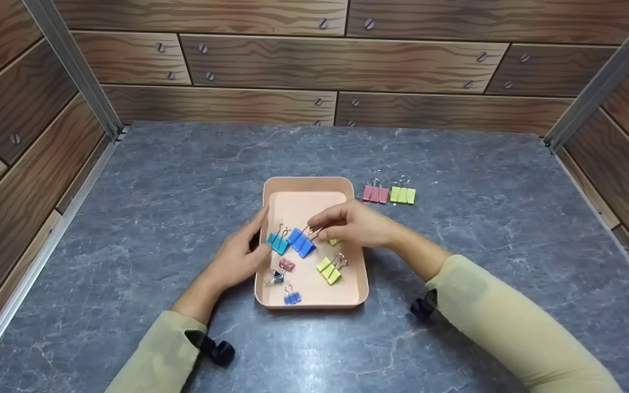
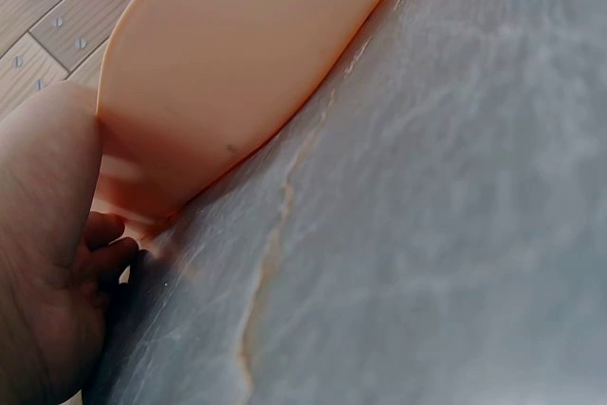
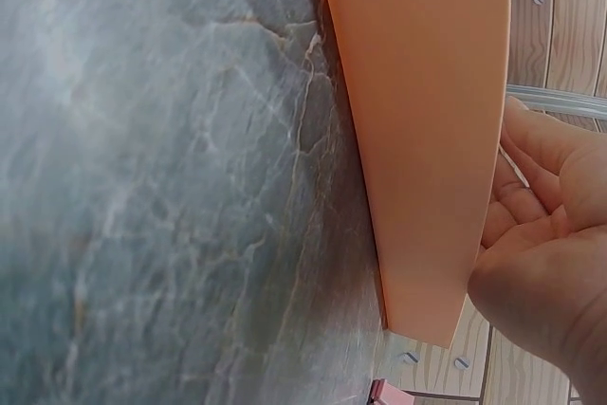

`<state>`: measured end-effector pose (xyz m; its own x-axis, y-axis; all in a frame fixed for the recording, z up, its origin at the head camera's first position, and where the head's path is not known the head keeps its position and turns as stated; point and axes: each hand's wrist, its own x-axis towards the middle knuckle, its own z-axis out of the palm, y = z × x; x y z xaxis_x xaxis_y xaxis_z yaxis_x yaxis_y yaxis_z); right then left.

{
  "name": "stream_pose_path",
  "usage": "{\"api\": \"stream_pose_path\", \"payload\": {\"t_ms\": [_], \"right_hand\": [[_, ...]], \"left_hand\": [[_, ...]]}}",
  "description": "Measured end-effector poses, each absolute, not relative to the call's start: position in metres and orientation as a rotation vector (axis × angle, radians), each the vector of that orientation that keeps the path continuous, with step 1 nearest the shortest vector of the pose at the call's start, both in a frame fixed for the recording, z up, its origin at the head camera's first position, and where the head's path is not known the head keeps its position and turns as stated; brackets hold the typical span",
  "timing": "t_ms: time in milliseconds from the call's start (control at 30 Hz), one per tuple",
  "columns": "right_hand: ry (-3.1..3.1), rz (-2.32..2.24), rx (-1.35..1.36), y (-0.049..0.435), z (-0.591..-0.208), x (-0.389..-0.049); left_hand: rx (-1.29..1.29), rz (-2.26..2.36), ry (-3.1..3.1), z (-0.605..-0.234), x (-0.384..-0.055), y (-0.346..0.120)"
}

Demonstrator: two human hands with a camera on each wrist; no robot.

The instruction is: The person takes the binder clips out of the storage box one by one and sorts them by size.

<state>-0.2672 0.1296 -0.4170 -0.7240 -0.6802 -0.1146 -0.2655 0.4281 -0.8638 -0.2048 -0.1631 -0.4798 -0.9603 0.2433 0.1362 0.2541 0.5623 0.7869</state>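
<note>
A peach tray stands on the table with several binder clips in it. My left hand grips its left wall, thumb at the rim and fingers along the outside. Over the tray, my right hand pinches the wire handles of a large blue binder clip. Just left of that clip lies a teal binder clip. A yellow-green binder clip is partly hidden under my right hand, and another yellow-green clip lies nearer the front. In the right wrist view the tray wall hides the clips.
Small clips lie in the tray's front left: a pink one, a dark teal one and a blue one. Outside, beyond the right wall, a pink binder clip and a yellow-green one stand side by side on the marbled table.
</note>
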Motion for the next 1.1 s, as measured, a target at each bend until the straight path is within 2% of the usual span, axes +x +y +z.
{"api": "stream_pose_path", "payload": {"t_ms": [700, 1100], "right_hand": [[2.262, -1.356, -0.764, 0.1296, -0.4205, -0.2676], [2.299, -1.535, -0.650, 0.1246, -0.4213, -0.2652]], "left_hand": [[-0.445, -1.403, -2.764, -0.4799, -0.2056, -0.1635], [-0.452, -1.417, -2.752, -0.4805, -0.2052, -0.1642]]}}
